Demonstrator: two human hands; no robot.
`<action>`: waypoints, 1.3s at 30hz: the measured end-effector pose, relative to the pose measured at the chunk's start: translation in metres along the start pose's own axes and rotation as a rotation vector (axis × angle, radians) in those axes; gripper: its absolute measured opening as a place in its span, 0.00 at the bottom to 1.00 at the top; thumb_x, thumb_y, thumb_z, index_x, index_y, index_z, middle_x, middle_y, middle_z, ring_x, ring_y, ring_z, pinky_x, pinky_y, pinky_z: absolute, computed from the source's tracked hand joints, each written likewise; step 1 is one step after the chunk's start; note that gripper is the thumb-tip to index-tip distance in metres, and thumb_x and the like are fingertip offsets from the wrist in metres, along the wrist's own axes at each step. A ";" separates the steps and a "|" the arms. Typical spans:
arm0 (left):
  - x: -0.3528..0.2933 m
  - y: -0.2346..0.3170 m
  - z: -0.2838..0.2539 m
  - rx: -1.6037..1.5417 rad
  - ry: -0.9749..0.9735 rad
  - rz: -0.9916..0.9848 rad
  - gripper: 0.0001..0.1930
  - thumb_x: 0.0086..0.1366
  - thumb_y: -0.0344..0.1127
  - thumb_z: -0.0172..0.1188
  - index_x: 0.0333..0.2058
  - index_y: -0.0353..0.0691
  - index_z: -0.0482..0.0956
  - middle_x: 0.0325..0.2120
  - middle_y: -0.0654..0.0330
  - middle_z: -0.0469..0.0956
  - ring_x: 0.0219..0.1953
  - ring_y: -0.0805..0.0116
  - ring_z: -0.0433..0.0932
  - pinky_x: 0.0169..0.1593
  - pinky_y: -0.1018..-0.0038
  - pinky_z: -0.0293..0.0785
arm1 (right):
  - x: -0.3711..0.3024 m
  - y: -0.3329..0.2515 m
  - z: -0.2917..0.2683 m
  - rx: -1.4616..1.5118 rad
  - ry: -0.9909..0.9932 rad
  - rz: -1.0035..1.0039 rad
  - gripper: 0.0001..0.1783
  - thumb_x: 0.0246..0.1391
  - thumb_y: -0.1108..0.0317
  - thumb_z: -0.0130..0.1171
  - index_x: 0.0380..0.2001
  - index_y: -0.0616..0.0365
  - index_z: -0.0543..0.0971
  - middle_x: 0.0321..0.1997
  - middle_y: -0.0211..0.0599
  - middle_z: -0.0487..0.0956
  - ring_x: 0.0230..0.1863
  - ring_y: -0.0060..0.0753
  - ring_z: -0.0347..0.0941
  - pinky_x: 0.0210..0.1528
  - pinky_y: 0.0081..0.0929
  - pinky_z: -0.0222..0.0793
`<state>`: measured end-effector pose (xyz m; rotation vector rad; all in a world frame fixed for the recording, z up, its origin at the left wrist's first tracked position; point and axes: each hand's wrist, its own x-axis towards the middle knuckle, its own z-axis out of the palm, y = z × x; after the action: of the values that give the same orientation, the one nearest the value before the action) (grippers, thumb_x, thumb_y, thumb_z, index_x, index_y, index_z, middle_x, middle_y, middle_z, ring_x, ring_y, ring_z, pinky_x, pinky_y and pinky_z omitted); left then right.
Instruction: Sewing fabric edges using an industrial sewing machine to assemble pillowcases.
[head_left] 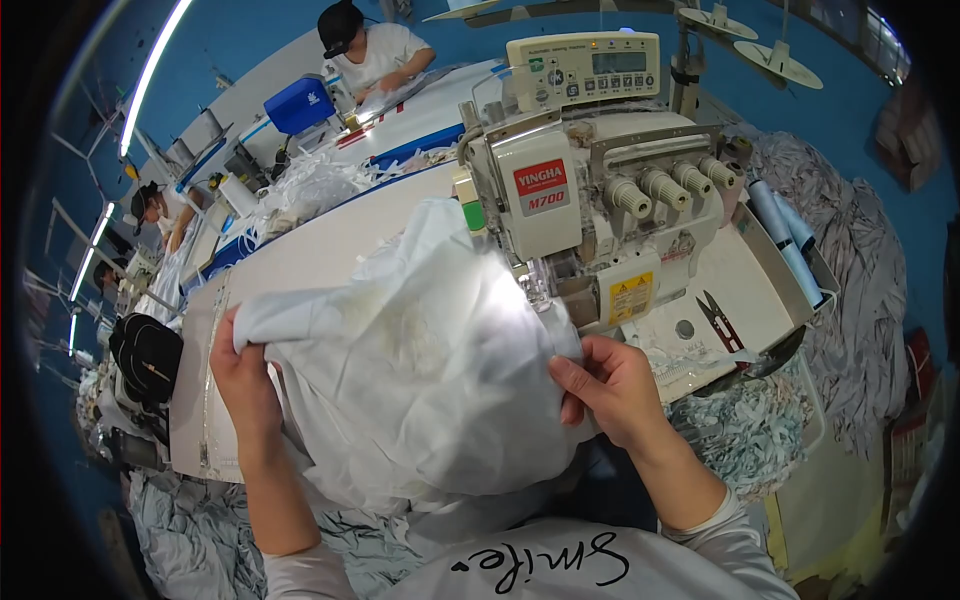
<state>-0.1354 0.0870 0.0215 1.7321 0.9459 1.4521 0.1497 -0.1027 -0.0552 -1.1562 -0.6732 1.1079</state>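
Note:
A large piece of pale grey-white fabric [400, 370] hangs spread between my two hands. My left hand [245, 370] grips its upper left edge, the fingers partly behind the cloth. At the right edge my right hand [605, 385] pinches the fabric between thumb and fingers. The cloth's upper right part lies at the needle area of a white overlock sewing machine [540, 190], lit by a bright lamp spot. Whether the cloth is under the presser foot I cannot tell.
Thread snips [718, 322] lie on the machine's right-hand tray beside blue rolls [785, 240]. Fabric scraps [745, 425] fill a bin below. Heaped grey cloth [840, 270] stands at the right. A black bag [146, 358] sits at the table's left end. Another person [375, 55] works across the table.

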 end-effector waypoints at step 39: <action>-0.015 -0.032 0.035 0.524 0.132 0.417 0.04 0.57 0.21 0.55 0.31 0.34 0.74 0.30 0.56 0.74 0.34 0.61 0.73 0.41 0.74 0.68 | 0.002 0.001 -0.002 0.009 -0.024 -0.018 0.09 0.55 0.68 0.61 0.28 0.62 0.75 0.16 0.28 0.74 0.14 0.17 0.71 0.16 0.15 0.67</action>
<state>-0.1063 0.0892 -0.0185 2.3457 1.1585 1.6991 0.1515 -0.1014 -0.0570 -1.1291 -0.6950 1.1099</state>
